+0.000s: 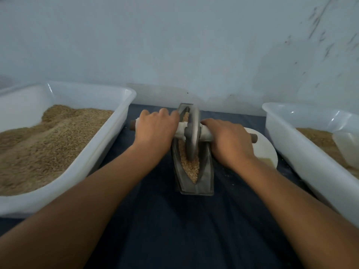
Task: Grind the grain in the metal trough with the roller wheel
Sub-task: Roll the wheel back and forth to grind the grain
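Both forearms reach forward; left hand point(155, 127) and right hand point(229, 140) grip the axle, roller wheel point(192, 133) between their fingers.

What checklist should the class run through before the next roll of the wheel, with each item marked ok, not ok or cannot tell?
1. Left hand grips the axle handle: ok.
2. Right hand grips the other side of the handle: ok.
3. Roller wheel sits upright inside the metal trough: ok.
4. Grain lies in the wheel's path: ok.
5. Trough rests flat on the dark cloth: ok.
6. How fine the grain is: cannot tell.
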Demonstrator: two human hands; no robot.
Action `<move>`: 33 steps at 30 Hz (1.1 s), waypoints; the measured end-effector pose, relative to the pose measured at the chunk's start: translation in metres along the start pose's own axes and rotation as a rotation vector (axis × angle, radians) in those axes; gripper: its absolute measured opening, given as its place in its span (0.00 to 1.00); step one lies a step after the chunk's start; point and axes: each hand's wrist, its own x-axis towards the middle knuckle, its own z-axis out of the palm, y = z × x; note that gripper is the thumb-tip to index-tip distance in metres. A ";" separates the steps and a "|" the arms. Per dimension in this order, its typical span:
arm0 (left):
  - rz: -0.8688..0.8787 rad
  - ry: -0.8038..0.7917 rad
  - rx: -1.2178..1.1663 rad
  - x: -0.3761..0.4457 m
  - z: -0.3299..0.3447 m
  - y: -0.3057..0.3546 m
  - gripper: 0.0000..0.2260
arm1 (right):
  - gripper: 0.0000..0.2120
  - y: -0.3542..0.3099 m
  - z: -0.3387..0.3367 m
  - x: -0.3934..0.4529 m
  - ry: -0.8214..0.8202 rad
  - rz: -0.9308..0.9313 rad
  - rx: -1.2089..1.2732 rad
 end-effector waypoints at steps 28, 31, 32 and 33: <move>0.025 0.015 -0.047 0.015 0.014 -0.002 0.10 | 0.26 0.010 0.009 0.009 -0.018 0.004 0.004; 0.023 0.056 -0.037 0.026 0.022 -0.004 0.10 | 0.27 0.016 0.016 0.022 -0.067 0.015 0.002; 0.017 0.067 -0.033 0.029 0.025 -0.004 0.09 | 0.27 0.018 0.018 0.027 -0.092 0.022 0.001; 0.009 0.075 -0.030 0.032 0.028 -0.004 0.09 | 0.27 0.020 0.019 0.032 -0.115 0.030 0.001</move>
